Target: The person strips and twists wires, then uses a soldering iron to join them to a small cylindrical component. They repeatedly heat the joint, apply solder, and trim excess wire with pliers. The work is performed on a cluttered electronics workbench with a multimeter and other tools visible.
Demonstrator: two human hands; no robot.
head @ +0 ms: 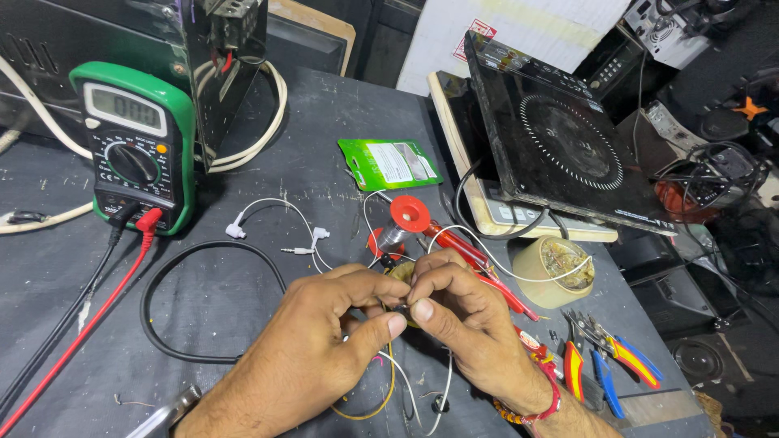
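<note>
Pinching thin wires [403, 388] between left hand [324, 324] and right hand [458, 312]

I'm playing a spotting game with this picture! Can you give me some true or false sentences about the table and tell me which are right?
1. The green meter stands left of the hands. True.
2. The left hand and right hand are far apart. False: their fingertips meet over a small part.
3. A red lead and a black lead plug into the meter. True.
4. The white earphones are in someone's ears. False: they lie on the table.
5. Pliers lie right of the hands. True.
</note>
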